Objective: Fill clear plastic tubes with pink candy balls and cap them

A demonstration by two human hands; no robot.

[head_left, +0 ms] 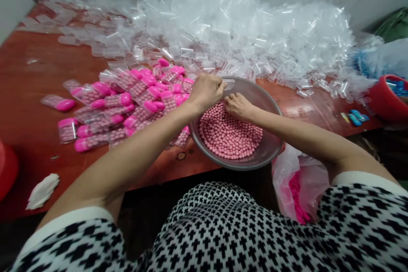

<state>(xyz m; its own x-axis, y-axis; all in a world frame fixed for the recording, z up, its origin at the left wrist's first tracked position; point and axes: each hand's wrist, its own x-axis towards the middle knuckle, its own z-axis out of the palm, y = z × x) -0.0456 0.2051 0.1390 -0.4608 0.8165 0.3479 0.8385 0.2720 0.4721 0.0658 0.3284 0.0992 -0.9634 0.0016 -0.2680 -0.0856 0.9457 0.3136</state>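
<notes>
A grey bowl stands at the table's front edge, partly filled with small pink beads. My left hand is closed on a clear plastic container over the bowl's back left rim. Just right of it, my right hand touches the top of the beads with its fingers bent together. Whether beads are pinched in those fingers is hidden. Left of the bowl lies a heap of clear containers filled with pink beads and closed with bright pink caps.
Along the wall rises a large pile of empty clear containers. A red basket and small blue items are at the right. Below the edge hangs a plastic bag with pink pieces. A white cloth lies front left.
</notes>
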